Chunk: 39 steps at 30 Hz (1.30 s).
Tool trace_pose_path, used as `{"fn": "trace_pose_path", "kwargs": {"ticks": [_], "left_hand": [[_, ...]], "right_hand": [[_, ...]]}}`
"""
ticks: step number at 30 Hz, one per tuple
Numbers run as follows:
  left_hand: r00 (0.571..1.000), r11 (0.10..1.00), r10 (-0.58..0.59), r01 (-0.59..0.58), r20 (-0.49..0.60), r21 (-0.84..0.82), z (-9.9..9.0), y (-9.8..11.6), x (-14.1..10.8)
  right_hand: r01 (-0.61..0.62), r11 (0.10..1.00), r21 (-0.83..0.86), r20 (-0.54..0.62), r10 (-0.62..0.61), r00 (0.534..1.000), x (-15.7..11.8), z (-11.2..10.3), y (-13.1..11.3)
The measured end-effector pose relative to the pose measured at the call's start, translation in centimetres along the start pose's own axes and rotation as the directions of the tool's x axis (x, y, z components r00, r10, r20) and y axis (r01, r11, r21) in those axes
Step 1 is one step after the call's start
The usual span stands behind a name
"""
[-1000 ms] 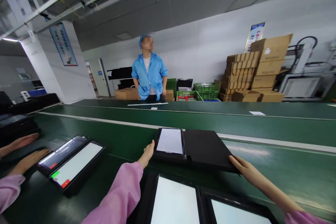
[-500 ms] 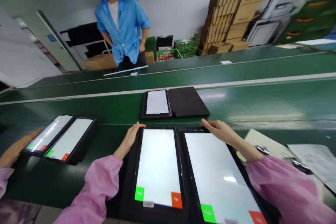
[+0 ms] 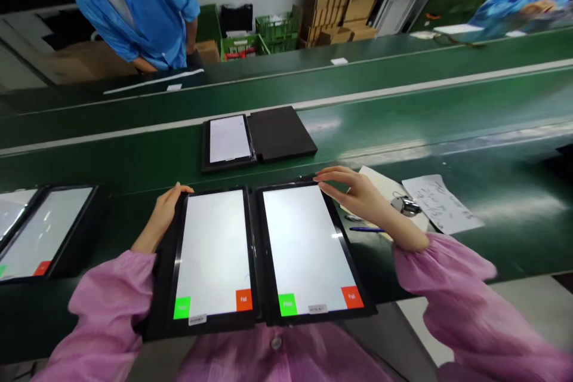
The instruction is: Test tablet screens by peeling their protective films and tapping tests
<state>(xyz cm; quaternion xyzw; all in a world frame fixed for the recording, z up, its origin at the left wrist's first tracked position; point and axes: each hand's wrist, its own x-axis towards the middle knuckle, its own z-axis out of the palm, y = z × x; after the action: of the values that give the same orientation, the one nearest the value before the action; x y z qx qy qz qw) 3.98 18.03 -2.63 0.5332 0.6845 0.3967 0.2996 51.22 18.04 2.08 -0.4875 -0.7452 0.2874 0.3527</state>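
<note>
1. The left tablet (image 3: 215, 250) and right tablet (image 3: 308, 245) lay side by side, near me on the green bench (image 3: 505, 191), already lit; no finger was on either's green or red button.
2. My left hand (image 3: 161, 218) and right hand (image 3: 364, 197) were at their far outer corners, fingers loosely bent; I cannot tell whether they gripped.
3. Farther off lay a smaller lit tablet (image 3: 229, 138).

- Behind the bare left hand (image 3: 165, 209) was a long, loose pink-mauve left sleeve (image 3: 110, 295), its fabric soft and faintly glossy.
- Behind the bare right hand (image 3: 360, 194) was a right sleeve (image 3: 463, 292) of the same colour, gathered at the wrist and puffed out above it.
- Folds and creases ran along both sleeves, away from the hands.
- Between and below the hands, the pink garment front (image 3: 246, 361) was creased and bore a small, round, pale button (image 3: 276, 343).
</note>
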Motion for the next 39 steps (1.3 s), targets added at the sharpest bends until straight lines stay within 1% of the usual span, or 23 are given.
{"fn": "trace_pose_path", "kwargs": {"ticks": [2,4,5,7,8,9,11,13,14,15,17,21,24,26,28,29,30,31,33,34,35,37,39], "left_hand": [[0.999,0.998,-0.006,0.004,0.042,0.063,-0.8,0.8,0.3],[0.996,0.991,0.007,-0.019,0.092,0.132,-1.6,2.4,0.3],[0.993,0.979,0.046,-0.067,0.112,0.195,-1.9,3.5,0.1],[0.966,0.903,0.191,-0.243,0.177,0.354,-1.8,6.1,-1.0],[0.929,0.834,0.288,-0.363,0.234,0.416,-1.5,7.4,-1.9],[0.869,0.752,0.388,-0.490,0.306,0.441,-1.0,8.8,-3.1],[0.696,0.585,0.554,-0.716,0.458,0.381,0.1,11.1,-6.1],[0.505,0.433,0.636,-0.859,0.583,0.273,1.2,12.8,-9.3],[0.430,0.380,0.643,-0.898,0.634,0.224,1.7,13.4,-10.7],[0.374,0.349,0.635,-0.920,0.676,0.181,2.0,13.8,-12.0],[0.312,0.341,0.605,-0.933,0.732,0.116,2.5,14.2,-13.9],[0.254,0.392,0.561,-0.920,0.787,0.017,3.7,14.2,-15.2],[0.194,0.416,0.573,-0.906,0.796,-0.079,5.8,14.1,-14.9],[0.170,0.380,0.594,-0.921,0.786,-0.089,7.6,14.4,-13.8],[0.180,0.348,0.629,-0.935,0.756,-0.067,9.2,14.9,-11.6],[0.217,0.362,0.649,-0.931,0.729,-0.046,9.8,15.2,-10.1],[0.282,0.410,0.663,-0.912,0.694,-0.021,10.3,15.6,-8.5],[0.375,0.487,0.662,-0.873,0.649,0.009,10.6,15.9,-6.7],[0.598,0.671,0.585,-0.737,0.548,0.088,10.8,16.4,-3.2],[0.683,0.739,0.521,-0.661,0.512,0.129,10.9,16.5,-1.7],[0.738,0.784,0.457,-0.598,0.496,0.167,11.1,16.4,-0.5],[0.778,0.817,0.365,-0.531,0.512,0.225,11.6,16.2,1.0],[0.778,0.821,0.313,-0.510,0.545,0.256,12.2,15.9,1.4]], "right_hand": [[0.116,0.993,-0.028,0.033,-0.115,0.993,-3.7,-0.2,-1.8],[0.324,0.943,-0.074,0.116,-0.314,0.942,-7.6,0.8,-4.1],[0.380,0.919,-0.105,0.135,-0.365,0.921,-9.5,1.7,-5.2],[0.467,0.869,-0.163,0.164,-0.442,0.882,-12.6,3.9,-7.1],[0.507,0.841,-0.187,0.167,-0.482,0.860,-13.7,5.1,-7.8],[0.550,0.810,-0.206,0.168,-0.524,0.835,-14.5,6.2,-8.2],[0.621,0.744,-0.245,0.160,-0.601,0.783,-15.3,7.7,-8.6],[0.660,0.695,-0.284,0.156,-0.646,0.747,-15.6,8.3,-8.5],[0.673,0.676,-0.299,0.162,-0.659,0.734,-15.6,8.3,-8.3],[0.686,0.658,-0.310,0.169,-0.672,0.721,-15.6,8.3,-8.1],[0.710,0.628,-0.318,0.188,-0.692,0.697,-15.8,8.2,-7.8],[0.742,0.586,-0.325,0.220,-0.716,0.662,-15.8,8.4,-7.6],[0.693,0.597,-0.404,0.174,-0.693,0.700,-14.8,7.7,-8.0],[0.630,0.625,-0.462,0.113,-0.663,0.740,-14.3,6.3,-8.1],[0.547,0.696,-0.466,0.033,-0.604,0.796,-14.4,4.3,-7.9],[0.477,0.753,-0.453,-0.026,-0.546,0.837,-14.8,3.3,-7.5],[0.394,0.811,-0.434,-0.090,-0.474,0.876,-15.6,2.5,-7.0],[0.305,0.859,-0.412,-0.153,-0.394,0.906,-16.5,1.9,-6.4],[0.153,0.918,-0.365,-0.219,-0.244,0.945,-18.8,1.4,-5.0],[0.100,0.936,-0.338,-0.210,-0.179,0.961,-19.9,1.6,-4.3],[0.061,0.949,-0.309,-0.190,-0.124,0.974,-21.1,2.0,-3.7],[-0.022,0.969,-0.245,-0.170,-0.020,0.985,-22.9,3.4,-2.9],[-0.096,0.982,-0.164,-0.218,0.059,0.974,-24.0,4.9,-2.6]]}}
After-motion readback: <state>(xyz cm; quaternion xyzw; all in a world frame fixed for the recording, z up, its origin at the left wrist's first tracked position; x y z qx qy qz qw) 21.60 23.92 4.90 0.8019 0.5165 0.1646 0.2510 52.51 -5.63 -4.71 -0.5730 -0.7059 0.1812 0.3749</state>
